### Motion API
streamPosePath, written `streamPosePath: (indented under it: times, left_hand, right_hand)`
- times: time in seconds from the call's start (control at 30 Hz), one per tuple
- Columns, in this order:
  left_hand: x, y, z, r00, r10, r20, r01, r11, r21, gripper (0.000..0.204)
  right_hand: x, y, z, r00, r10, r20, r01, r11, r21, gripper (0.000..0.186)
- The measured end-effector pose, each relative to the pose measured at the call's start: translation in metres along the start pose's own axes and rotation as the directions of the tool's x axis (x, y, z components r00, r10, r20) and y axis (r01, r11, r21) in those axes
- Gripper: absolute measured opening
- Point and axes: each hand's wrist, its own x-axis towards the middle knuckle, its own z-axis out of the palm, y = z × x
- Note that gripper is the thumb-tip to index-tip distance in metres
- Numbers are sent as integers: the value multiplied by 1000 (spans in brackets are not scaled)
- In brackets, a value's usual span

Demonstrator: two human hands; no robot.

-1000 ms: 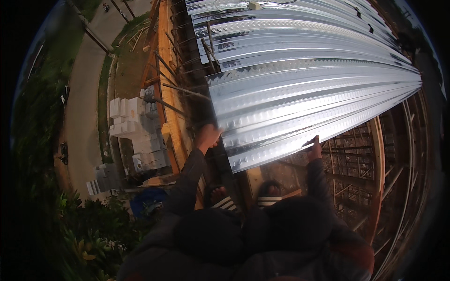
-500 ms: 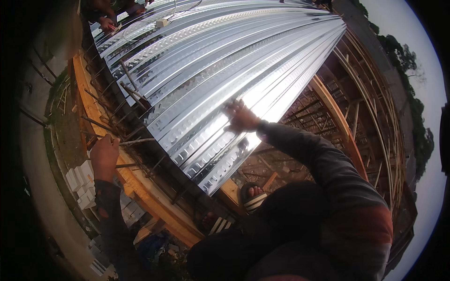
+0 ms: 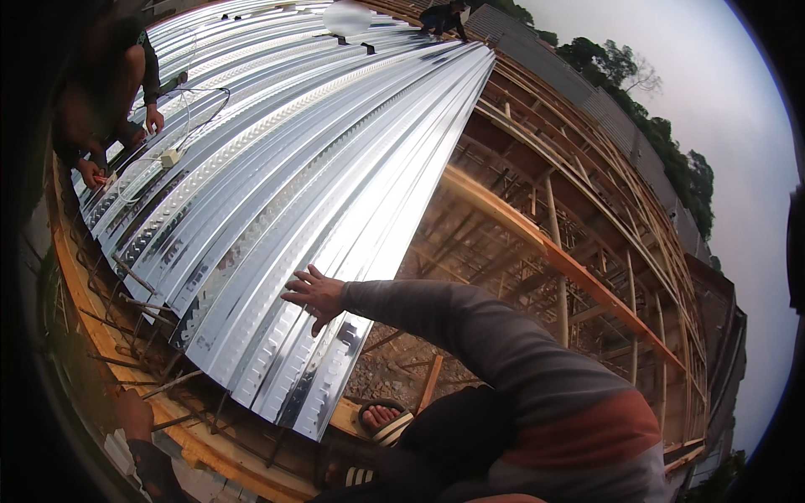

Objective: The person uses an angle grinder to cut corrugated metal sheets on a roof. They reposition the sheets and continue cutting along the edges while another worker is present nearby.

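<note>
My right hand (image 3: 319, 298) is spread flat on the lower part of shiny corrugated metal decking sheets (image 3: 251, 210), fingers apart. My left hand (image 3: 134, 411) is low at the left, near the timber edge board (image 3: 101, 335) and protruding steel bars (image 3: 168, 387); its fingers are too indistinct to read. My sandalled foot (image 3: 384, 417) rests by the sheets' lower corner.
A co-worker (image 3: 101, 92) crouches on the left edge near a cable and pale socket block (image 3: 169, 158). Another person (image 3: 440, 21) bends at the far end. At right lies open timber framing (image 3: 579, 277) over scaffolding and rubble; roofs (image 3: 629, 168) and trees stand beyond.
My view has swung up and right, showing both co-workers and more framing. My right hand has moved from the sheet's edge onto its top, fingers spread. My left hand is lower in view.
</note>
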Motion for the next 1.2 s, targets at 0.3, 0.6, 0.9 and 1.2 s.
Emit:
streamPosePath:
  times: [0.3,0.6,0.9,1.2]
  left_hand:
    - [-28,32,-84,941,-118,318,276,812,-515,27]
    - [-35,27,-44,989,-120,91,147,897,-417,24]
    - [-31,54,-96,973,-230,28,224,901,-372,17]
    - [-34,60,-99,960,-254,120,278,916,-290,21]
  right_hand:
    - [51,34,-5,984,127,-128,-93,965,244,35]
    - [140,55,-2,779,465,-420,-398,885,241,77]
    - [158,57,31,694,598,-402,-567,797,207,88]
    - [320,117,-104,759,489,-430,-488,864,123,71]
